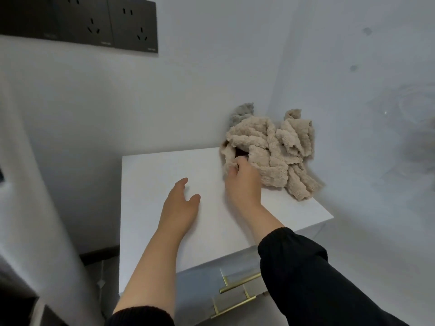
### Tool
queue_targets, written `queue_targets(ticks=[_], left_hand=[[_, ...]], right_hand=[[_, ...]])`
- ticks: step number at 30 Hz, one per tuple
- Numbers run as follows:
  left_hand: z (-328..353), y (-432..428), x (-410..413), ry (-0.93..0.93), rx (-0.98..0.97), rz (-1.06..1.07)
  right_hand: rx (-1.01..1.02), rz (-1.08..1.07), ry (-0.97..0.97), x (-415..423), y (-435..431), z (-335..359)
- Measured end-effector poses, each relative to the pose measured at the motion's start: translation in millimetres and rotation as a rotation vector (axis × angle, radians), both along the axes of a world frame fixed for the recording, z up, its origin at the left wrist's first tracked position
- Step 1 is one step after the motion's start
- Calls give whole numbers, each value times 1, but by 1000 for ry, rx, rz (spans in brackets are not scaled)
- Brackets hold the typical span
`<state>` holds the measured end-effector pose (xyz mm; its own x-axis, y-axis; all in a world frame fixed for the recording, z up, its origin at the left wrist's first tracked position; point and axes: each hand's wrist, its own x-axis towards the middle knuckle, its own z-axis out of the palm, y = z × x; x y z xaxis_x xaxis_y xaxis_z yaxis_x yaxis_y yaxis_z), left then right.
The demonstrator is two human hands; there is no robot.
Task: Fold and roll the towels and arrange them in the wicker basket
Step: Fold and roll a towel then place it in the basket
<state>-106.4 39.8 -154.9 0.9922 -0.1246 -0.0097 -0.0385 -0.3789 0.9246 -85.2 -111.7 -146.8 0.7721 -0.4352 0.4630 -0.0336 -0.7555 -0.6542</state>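
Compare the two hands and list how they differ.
The left hand is open, fingers straight, over the white cabinet top. The right hand has its fingers curled on the edge of the beige towel.
The left hand holds nothing, while the right hand grips cloth.
The right hand reaches farther back toward the wall than the left hand.
Both are bare, with black sleeves pushed up the forearms.

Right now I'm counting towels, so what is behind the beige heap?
A grey towel pokes up behind the beige heap, against the wall. Its lower part, and anything else back there or beneath, is covered by the heap.
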Motion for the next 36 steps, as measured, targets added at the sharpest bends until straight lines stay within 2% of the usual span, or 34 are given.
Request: queue_targets(ticks=[2,5,7,9,11,12,14,16,18,20,24,28,30,33,36], left_hand=[[4,4,1,64,-150,104],[13,4,1,287,-495,208],[20,1,-3,444,-619,155],[23,-4,-6,494,-541,70],[23,-11,-9,468,-450,41],[22,-15,-10,455,-420,44],[17,-22,-10,407,-361,64],[11,-28,-8,313,-239,89],[9,-32,-4,263,-242,136],[10,-36,-2,252,-303,168],[13,-42,-5,168,-273,224],[21,-22,4,162,-389,346],[30,-12,6,226,-365,274],[47,1,-9,316,-386,30],[66,18,-25,320,-433,-170]], right_hand=[[115,118,-60,-21,4,16],[94,378,113,-50,4,35],[49,506,193,-65,0,40],[-88,521,90,-73,-9,42],[-425,419,-32,-68,-25,37],[-620,346,-21,-63,-35,34],[-897,231,124,-49,-55,26],[-1050,203,227,-36,-73,13],[-1160,218,248,-24,-83,0],[-1190,224,248,-10,-85,-5],[-1177,148,305,24,-85,6],[-1218,-55,492,46,-110,18],[-1215,-88,524,49,-113,19],[-1185,-88,583,46,-103,21],[-1144,-80,626,34,-93,23]])
